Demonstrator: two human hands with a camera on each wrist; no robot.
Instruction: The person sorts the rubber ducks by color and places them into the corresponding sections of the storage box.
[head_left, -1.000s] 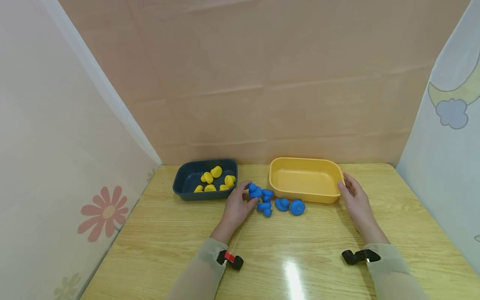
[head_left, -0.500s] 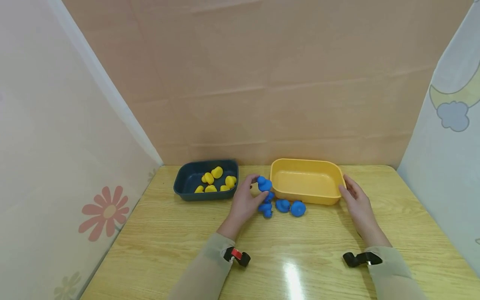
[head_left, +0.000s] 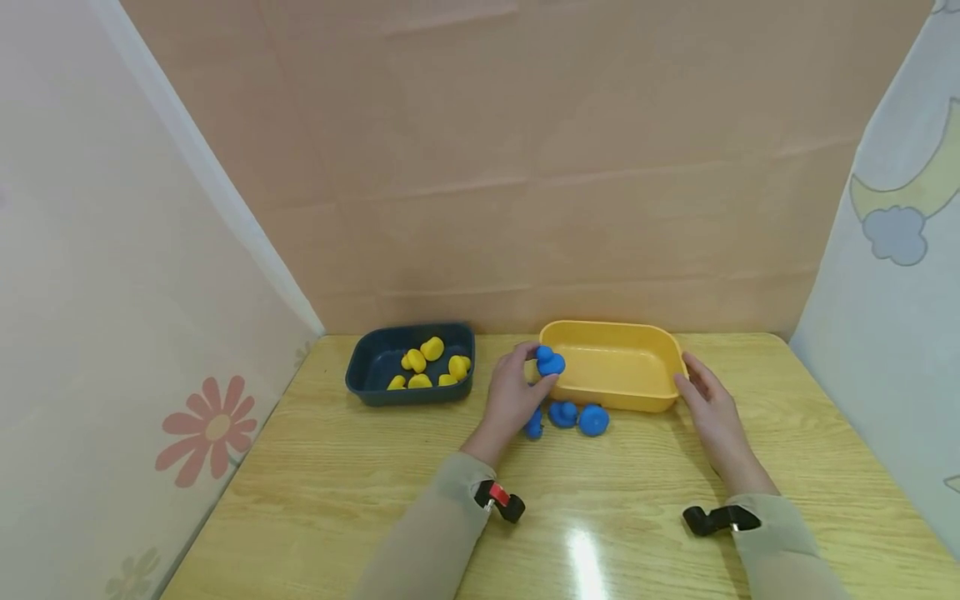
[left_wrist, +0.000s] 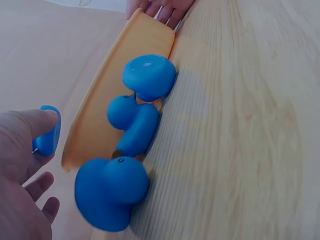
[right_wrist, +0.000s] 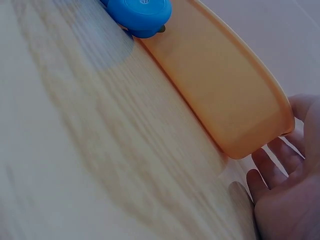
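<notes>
A small blue rubber duck [head_left: 551, 362] is pinched between the thumb and a finger of my left hand [head_left: 514, 400], at the left end of the yellow tub [head_left: 611, 401]. In the left wrist view only a piece of this duck [left_wrist: 47, 135] shows behind the thumb. Along the tub's front wall lie more ducks: one upside-down duck [head_left: 594, 421], a second duck [head_left: 562, 414] beside it, and a third duck [head_left: 533, 425] partly behind my left hand. My right hand [head_left: 716, 417] holds the tub's right end with thumb and index finger at the rim, its other fingers loosely bent.
A dark blue tub [head_left: 408, 398] with several yellow rubber ducks [head_left: 415, 360] stands left of my left hand. Behind both tubs rises a beige backdrop [head_left: 525, 167]. Patterned white panels flank the wooden table [head_left: 637, 492].
My left hand has carried the blue duck right, from beside the dark tub to the yellow tub's left end. My right hand has stayed at the tub's right end.
</notes>
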